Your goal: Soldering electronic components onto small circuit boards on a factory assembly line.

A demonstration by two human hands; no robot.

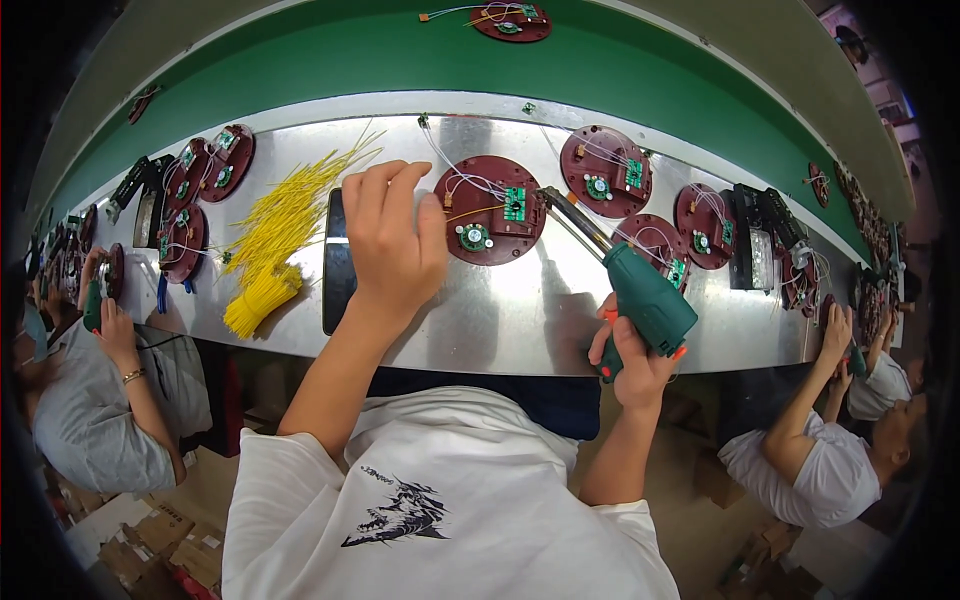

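Note:
My right hand (636, 362) grips the handle of a dark green soldering gun (650, 300) with an orange trigger. Its metal tip points up and left, close to the green circuit board on a round maroon disc (490, 240). My left hand (395, 240) is over the left side of that disc, fingers bent forward and thumb beside them. A thin yellow wire (470, 213) runs from the board to this hand, which appears closed on it; the fingertips are partly hidden. White wires and a small round green part also sit on the disc.
Left of my hand lie a black phone (338, 270) and a bundle of yellow wires (265, 295). More maroon discs (605, 170) rest on the metal table (470, 335). Black fixtures (755, 240) stand at both sides. A green belt (380, 60) runs behind. Co-workers (110, 410) sit on both sides.

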